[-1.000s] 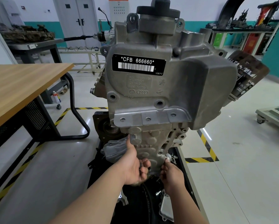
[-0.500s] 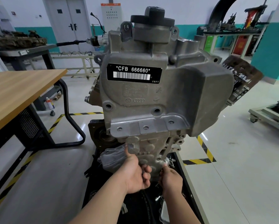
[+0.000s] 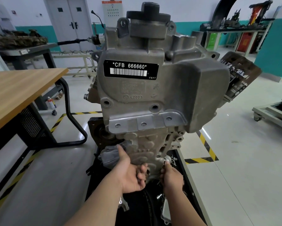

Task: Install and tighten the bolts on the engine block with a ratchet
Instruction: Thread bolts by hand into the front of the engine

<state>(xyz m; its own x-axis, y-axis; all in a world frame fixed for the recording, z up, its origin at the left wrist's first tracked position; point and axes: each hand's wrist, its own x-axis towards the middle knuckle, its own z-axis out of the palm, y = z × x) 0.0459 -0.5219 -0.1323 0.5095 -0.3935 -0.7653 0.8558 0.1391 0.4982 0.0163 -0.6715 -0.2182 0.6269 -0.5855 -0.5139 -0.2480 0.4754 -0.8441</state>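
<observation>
The grey engine block [image 3: 153,95] stands upright in front of me, with a black label reading CFB 666660. Both hands are at its lower end. My left hand [image 3: 130,175] has its thumb lying up along the casting, and its fingers curl in against the bottom edge. What those fingers hold is hidden. My right hand [image 3: 172,178] reaches up from below. Its fingertips pinch a small shiny bolt or fitting [image 3: 167,159] at the block's lower right corner. I see no ratchet.
The block stands on a black tray [image 3: 104,185] holding loose metal parts [image 3: 165,209]. A wooden table [image 3: 19,92] with a black frame is at the left. Yellow-black floor tape [image 3: 207,147] and a wheeled cart [image 3: 272,111] are at the right.
Both hands stay at the block's lower end. The right fingertips have crept up onto the small fitting, and my view has shifted slightly.
</observation>
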